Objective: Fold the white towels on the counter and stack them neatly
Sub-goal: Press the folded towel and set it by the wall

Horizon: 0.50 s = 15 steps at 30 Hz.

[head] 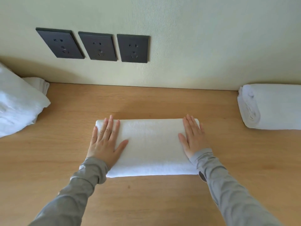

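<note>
Both hands, left hand (105, 141) and right hand (193, 136), press flat with straight fingers on opposite ends of the folded towel (149, 144), whose long axis runs left-right across the surface (146, 201).

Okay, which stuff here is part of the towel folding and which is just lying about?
Job: centre towel under the flat left hand and right hand; right towel, already done; loose towel pile at left; counter.
Just there: three wall sockets.
</note>
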Available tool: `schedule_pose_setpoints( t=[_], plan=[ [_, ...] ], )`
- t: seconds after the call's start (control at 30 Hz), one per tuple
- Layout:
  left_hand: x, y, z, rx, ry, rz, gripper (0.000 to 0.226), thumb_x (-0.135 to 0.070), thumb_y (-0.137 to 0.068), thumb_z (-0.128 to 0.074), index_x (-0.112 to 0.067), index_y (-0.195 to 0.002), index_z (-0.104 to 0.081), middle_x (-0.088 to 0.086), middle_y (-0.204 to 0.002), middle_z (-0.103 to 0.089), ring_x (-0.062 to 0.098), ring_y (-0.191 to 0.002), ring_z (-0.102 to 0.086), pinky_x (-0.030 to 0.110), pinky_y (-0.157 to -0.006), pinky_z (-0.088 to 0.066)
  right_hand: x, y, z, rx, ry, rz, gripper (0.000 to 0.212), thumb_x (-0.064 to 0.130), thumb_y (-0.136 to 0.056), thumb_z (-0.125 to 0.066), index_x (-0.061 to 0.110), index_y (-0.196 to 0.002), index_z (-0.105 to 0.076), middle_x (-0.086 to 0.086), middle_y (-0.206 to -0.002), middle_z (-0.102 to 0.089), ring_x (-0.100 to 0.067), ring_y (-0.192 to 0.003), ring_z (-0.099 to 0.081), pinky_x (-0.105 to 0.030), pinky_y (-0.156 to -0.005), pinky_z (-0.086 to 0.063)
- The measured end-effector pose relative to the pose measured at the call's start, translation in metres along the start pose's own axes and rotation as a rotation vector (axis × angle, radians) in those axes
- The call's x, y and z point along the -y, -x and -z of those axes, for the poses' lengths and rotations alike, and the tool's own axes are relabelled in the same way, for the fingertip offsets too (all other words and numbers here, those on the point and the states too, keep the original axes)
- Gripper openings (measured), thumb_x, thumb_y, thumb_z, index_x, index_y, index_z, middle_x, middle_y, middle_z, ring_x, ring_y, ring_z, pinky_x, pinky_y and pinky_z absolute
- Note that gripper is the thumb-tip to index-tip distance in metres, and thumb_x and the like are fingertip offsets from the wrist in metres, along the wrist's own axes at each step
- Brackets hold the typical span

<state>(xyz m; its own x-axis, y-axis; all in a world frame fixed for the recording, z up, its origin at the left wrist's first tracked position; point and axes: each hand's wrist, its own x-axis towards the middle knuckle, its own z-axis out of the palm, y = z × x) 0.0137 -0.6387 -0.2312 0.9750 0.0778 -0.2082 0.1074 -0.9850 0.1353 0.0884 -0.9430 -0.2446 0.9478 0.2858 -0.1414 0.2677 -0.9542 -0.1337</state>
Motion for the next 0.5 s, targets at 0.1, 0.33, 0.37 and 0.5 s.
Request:
schedule_pose_setpoints(
  t=[0.1, 0.33, 0.37, 0.5],
  plan=[
    [-0.001, 0.001, 0.008, 0.004, 0.038, -0.004, 0.077, -0.069, -0.083, 0.003, -0.026, -0.144, 0.021, -0.007, -0.153, 0.025, 0.009, -0.14, 0.024, 0.036, -0.116, 0.014, 0.003, 0.001, 0.006, 0.031, -0.017, -0.011, 0.06, 0.046, -0.097, -0.012, 0.016, -0.149, -0.004, 0.003, -0.158, 0.004, -0.006, -0.142, 0.011, -0.032, -0.116, 0.011],
    [-0.007, 0.063, 0.007, -0.609, 1.089, 1.033, 0.07, -0.037, -0.079, -0.071, -0.002, -0.133, -0.044, 0.021, -0.135, -0.045, 0.037, -0.127, -0.041, 0.051, -0.107, -0.033, 0.012, 0.085, 0.003, -0.27, -0.765, -0.786, 0.067, 0.038, -0.088, -0.058, 0.003, -0.139, -0.032, -0.016, -0.14, -0.042, -0.031, -0.128, -0.039, -0.04, -0.106, -0.033],
    [-0.01, 0.073, 0.002, -0.507, 1.252, 1.227, 0.073, -0.038, -0.075, -0.075, 0.002, -0.128, -0.046, 0.022, -0.128, -0.049, 0.04, -0.119, -0.047, 0.052, -0.103, -0.039, 0.015, 0.096, -0.003, -0.288, -0.981, -0.951, 0.067, 0.037, -0.086, -0.061, 0.002, -0.137, -0.035, -0.017, -0.137, -0.045, -0.031, -0.125, -0.044, -0.039, -0.102, -0.037],
    [-0.041, 0.1, -0.009, -0.007, 1.955, 1.247, 0.075, -0.047, -0.072, -0.07, -0.007, -0.131, -0.044, 0.014, -0.13, -0.05, 0.028, -0.119, -0.05, 0.04, -0.108, -0.034, 0.038, 0.115, -0.015, -0.257, -1.608, -1.307, 0.06, 0.028, -0.084, -0.065, -0.002, -0.13, -0.042, -0.018, -0.112, -0.059, -0.022, -0.088, -0.06, -0.029, -0.075, -0.055]
  ],
)
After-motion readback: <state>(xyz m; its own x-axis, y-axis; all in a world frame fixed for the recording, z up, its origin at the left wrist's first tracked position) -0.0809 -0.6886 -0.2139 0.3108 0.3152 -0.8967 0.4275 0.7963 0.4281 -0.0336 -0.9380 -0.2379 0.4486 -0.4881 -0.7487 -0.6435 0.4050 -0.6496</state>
